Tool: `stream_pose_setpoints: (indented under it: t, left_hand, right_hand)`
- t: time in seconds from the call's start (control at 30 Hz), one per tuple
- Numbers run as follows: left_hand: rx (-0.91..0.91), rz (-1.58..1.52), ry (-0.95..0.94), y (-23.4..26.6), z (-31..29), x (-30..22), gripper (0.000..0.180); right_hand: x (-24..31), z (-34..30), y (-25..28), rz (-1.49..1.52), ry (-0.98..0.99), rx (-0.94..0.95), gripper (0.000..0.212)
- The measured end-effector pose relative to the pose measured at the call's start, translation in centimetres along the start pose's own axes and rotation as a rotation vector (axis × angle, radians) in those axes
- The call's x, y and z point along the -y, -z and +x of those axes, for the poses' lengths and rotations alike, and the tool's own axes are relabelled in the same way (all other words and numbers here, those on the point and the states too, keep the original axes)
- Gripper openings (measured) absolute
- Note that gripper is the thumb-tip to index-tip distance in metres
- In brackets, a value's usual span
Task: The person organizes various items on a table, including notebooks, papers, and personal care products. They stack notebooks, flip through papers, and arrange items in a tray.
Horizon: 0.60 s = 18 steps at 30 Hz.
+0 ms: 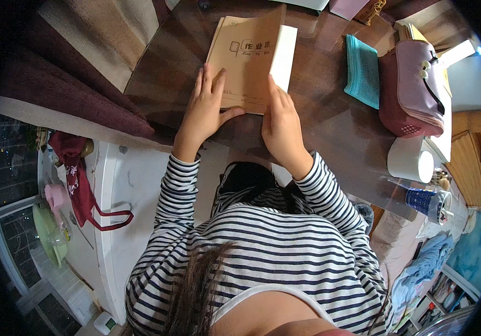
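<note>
A brown-covered exercise book [246,70] lies on the dark glossy table in front of me. Its front cover is partly raised along the right side, and a white page [287,59] shows beneath it. My left hand [204,109] rests on the book's lower left, fingers spread and thumb along the bottom edge. At the lower right, my right hand [282,120] has its fingers together at the edge of the lifted cover; its thumb is mostly hidden.
Right of the book lie a teal mesh pouch [362,71] and a pink-and-maroon bag [411,89]. Nearer stand a white roll [408,159] and a blue patterned cup [425,203]. A curtain [78,101] hangs at the left; a maroon cloth bag [78,179] is below it.
</note>
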State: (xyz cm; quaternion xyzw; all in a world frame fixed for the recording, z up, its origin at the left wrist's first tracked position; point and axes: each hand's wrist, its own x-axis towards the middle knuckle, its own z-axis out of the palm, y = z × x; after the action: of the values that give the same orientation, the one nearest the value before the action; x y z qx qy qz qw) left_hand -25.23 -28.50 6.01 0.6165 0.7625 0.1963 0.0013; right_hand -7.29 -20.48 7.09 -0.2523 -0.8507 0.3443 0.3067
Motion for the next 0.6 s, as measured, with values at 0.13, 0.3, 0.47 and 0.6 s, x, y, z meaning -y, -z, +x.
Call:
stream_pose_setpoints:
  t: [0.13, 0.3, 0.47, 0.6]
  left_hand:
    - [0.021, -0.011, 0.006, -0.1, 0.3, -0.4, 0.089]
    - [0.108, 0.096, 0.05, 0.0, 0.1, -0.5, 0.089]
    - [-0.075, -0.036, -0.094, 3.2, 4.4, -10.7, 0.085]
    - [0.091, -0.463, -0.538, 4.3, 7.2, -21.2, 0.067]
  right_hand:
    - [-1.6, -1.1, -0.8, -0.399, -0.072, -0.036, 0.07]
    - [-2.4, -2.2, 0.2, -0.579, -0.02, -0.027, 0.066]
    - [0.6, -4.4, 7.2, -0.113, 0.009, -0.217, 0.059]
    - [4.5, -9.1, 18.0, -0.018, 0.078, -0.414, 0.05]
